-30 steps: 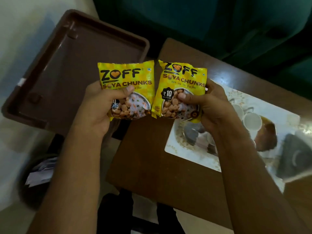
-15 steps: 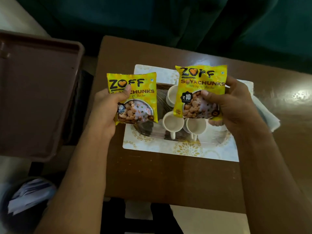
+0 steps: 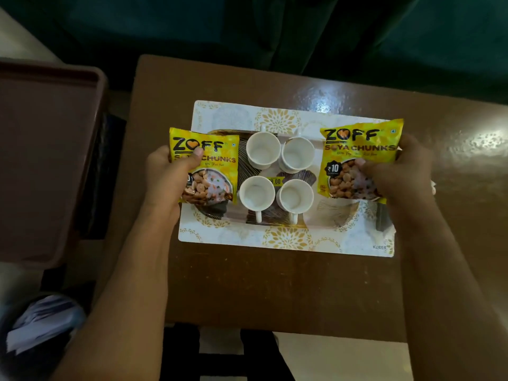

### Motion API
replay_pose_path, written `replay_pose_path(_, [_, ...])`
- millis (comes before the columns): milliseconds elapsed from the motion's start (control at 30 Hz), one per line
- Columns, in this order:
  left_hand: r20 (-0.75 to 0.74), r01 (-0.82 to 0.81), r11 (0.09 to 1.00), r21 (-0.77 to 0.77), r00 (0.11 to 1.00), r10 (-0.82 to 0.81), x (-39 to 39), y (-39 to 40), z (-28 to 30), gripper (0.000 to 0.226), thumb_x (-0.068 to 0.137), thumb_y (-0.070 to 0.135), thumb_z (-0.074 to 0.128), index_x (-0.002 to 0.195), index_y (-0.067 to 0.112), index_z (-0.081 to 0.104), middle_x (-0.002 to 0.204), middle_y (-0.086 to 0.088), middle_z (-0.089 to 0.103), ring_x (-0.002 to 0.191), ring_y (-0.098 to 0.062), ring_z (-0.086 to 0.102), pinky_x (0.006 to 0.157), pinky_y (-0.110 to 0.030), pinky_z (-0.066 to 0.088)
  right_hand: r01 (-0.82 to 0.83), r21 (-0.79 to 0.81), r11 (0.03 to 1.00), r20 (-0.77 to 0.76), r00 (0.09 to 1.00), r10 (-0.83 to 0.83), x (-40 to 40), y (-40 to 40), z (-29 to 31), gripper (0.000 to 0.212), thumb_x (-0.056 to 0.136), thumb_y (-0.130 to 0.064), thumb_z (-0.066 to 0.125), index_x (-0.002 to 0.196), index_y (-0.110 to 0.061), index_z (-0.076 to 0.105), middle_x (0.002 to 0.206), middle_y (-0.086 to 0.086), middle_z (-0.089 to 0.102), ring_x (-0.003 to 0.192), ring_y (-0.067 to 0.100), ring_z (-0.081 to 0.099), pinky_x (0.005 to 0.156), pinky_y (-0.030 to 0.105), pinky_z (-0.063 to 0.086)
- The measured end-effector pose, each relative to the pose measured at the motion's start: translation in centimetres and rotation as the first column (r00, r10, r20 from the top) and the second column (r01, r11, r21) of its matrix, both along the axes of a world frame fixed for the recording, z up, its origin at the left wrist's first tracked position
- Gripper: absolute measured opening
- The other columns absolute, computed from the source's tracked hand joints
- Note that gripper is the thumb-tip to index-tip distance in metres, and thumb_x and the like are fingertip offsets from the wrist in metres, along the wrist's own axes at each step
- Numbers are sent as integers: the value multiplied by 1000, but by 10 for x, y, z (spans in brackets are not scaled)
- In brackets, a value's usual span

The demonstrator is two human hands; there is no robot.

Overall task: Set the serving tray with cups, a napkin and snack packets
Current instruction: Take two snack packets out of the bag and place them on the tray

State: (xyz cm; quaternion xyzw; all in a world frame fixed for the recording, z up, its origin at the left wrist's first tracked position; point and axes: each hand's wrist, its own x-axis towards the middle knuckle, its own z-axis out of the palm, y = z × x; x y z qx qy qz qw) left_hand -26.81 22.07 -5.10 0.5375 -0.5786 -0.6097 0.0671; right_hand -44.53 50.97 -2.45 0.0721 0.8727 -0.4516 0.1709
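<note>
We take the serving tray (image 3: 286, 243) as our landmark: a white rectangle with gold floral print, lying flat on the brown desk (image 3: 247, 284). At its centre stand four white cups (image 3: 277, 174) in a two-by-two block, upright and mouths open, the far pair's handles pointing away from us and the near pair's handles pointing toward us. Over the tray's left end our left hand (image 3: 165, 174) grasps the left snack packet (image 3: 204, 166), a yellow pouch printed ZOFF SOYA CHUNKS; the thumb presses across its front near the left edge while the other fingers are hidden behind it, so the packet sits to the right of the hand and just left of the cups. Over the tray's right end our right hand (image 3: 398, 174) grasps the right snack packet (image 3: 357, 160), thumb on its lower front, the pouch extending left from the hand toward the cups. We cannot tell whether either packet touches the tray. Something white, possibly the napkin, peeps out past the right hand at the tray's right edge. Off the tray's left, beyond the desk edge, lies a brown tray (image 3: 49, 160).
</note>
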Motion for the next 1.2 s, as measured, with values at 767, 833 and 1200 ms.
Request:
replay_pose_path(767, [463,553,517,-654,832,-304,5,33,-45,75,101,40,60,161,10,26,163,-15,32,149,-33,35,111,-50,41,-158,608,778,-282,874,397,44,-3,-50,63,95,-29,69,148,-5,45,149,25,46,135,42,45,107,51,40])
replay_pose_path(833, [521,617,435,-656,787,-331,6,36,-44,72,104,39,54,162,11,23,168,-13,26,154,-33,29,117,-53,36,-199,631,750,-344,794,500,48,-6,-56,51,99,-29,64,143,-6,52,152,24,44,136,43,44,109,54,40])
replay_pose_path(1200, [641,739,315,-596,673,-368,8,34,-52,65,106,42,35,164,17,18,174,-10,11,161,-30,11,126,-57,22,-362,630,688,-422,583,694,19,-25,-74,27,97,-20,60,118,-9,73,133,15,66,133,41,52,106,53,44])
